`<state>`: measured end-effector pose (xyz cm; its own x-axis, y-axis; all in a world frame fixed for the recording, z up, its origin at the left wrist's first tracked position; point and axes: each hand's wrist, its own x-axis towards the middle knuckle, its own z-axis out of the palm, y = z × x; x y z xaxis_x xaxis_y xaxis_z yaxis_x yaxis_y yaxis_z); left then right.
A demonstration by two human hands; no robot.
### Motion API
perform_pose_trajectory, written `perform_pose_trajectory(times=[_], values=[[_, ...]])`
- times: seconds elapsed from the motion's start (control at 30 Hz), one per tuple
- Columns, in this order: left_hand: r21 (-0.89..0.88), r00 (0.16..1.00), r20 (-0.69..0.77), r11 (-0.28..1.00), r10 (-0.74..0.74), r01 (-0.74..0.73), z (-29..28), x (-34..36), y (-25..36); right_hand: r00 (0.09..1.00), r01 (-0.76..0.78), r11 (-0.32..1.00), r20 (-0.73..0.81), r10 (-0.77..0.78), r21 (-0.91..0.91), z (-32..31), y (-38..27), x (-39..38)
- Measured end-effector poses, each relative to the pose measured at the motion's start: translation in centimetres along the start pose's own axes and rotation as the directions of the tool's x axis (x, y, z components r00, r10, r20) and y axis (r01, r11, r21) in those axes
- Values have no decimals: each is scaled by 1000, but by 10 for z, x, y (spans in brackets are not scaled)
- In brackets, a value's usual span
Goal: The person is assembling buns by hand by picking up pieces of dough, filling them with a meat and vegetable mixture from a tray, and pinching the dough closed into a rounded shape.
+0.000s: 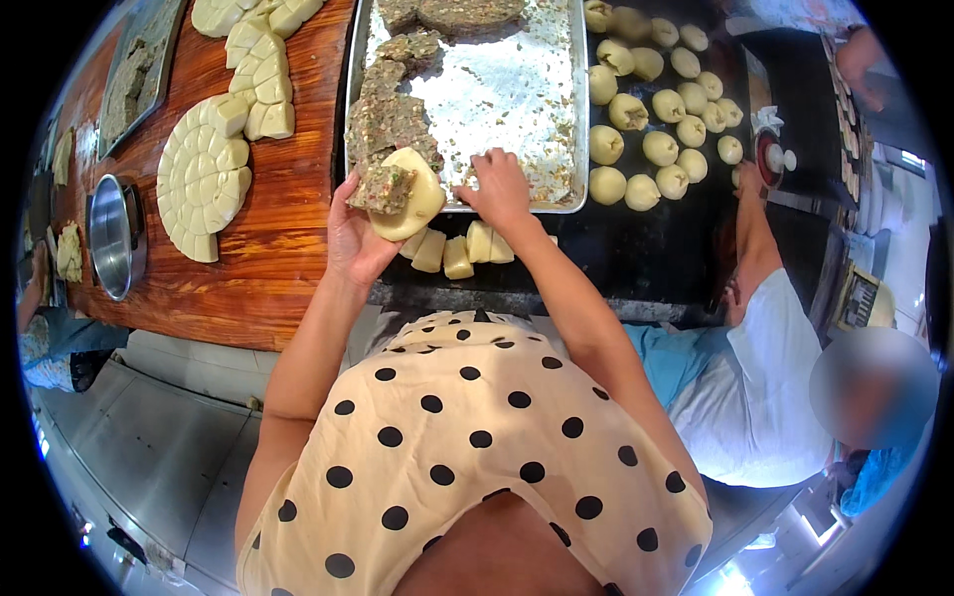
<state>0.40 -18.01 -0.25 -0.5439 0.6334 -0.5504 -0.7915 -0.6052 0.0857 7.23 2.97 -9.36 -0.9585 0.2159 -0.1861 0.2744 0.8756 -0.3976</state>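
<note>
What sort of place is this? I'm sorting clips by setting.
Probably a food-preparation kitchen or small bakery making stuffed buns: a large metal tray of filling, rows of filled dough balls, and cut dough pieces on a wooden counter. The left hand holds a dough disc with filling.

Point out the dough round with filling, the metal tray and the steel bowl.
dough round [422, 204], head view, bare lower edge, in the left hand.
metal tray [497, 94], head view, bare floured middle.
steel bowl [112, 236], head view, inner wall.
</note>
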Motion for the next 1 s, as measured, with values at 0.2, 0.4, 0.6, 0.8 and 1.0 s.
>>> perform_pose_trajectory(times=[0.2, 0.4, 0.6, 0.8, 1.0], values=[[-65, 997, 58, 996, -56, 59, 2, -2, 2, 987, 163, 987, -10, -163, 5, 17, 8, 1], [-63, 999, 12, 997, -51, 52, 11, -4, 1, 995, 96, 994, -38, -94, 55, -2, 36, -17], [-98, 994, 75, 991, -82, 89, 11, 11, -2, 978, -207, 742, 119, 171, 638, -14, 44, -20], [-87, 994, 57, 991, -93, 97, 8, 32, -13, 992, -71, 401, 21, 128, 913, -91, -42, -28], [-36, 995, 64, 996, -76, 78, 15, 41, -18, 983, -17, 581, -93, 158, 813, -117, -50, -26]])
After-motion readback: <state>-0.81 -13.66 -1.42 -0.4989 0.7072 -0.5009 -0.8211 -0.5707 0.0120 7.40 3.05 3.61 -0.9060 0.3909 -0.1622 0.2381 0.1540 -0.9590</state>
